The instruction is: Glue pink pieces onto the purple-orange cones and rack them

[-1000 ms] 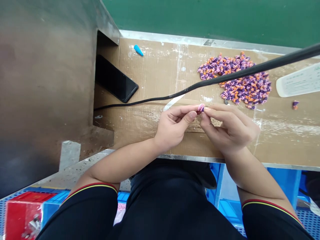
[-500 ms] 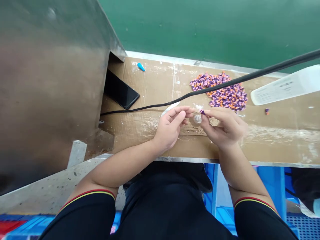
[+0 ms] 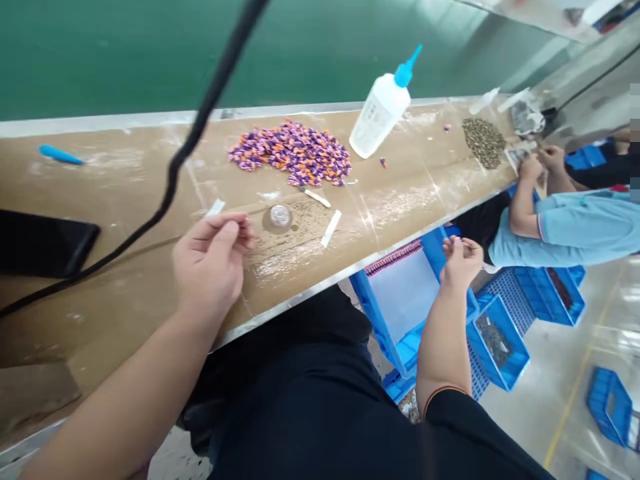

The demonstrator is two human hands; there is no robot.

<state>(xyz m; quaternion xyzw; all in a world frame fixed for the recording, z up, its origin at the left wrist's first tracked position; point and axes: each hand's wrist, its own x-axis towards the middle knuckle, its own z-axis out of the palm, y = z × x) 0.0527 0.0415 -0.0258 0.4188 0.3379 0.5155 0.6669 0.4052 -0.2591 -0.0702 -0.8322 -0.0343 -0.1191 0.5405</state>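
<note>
Bright, even light is cast from overhead, and glare is thrown back by shiny patches on the surface (image 3: pixel 400 213) and by the floor (image 3: pixel 565 373). Shadows are faint, the near cable (image 3: pixel 223 73) is blurred, and the frame's edges are stretched by wide-angle distortion.

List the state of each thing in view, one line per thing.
left hand: fingers curled, nothing visible held
right hand: fingertips pinched, over the blue crate
squeeze bottle: lying on its side, blue nozzle on
blue cap: lying down
phone: face up, screen dark
clear cup: upright
purple-orange pieces: loosely heaped
</note>
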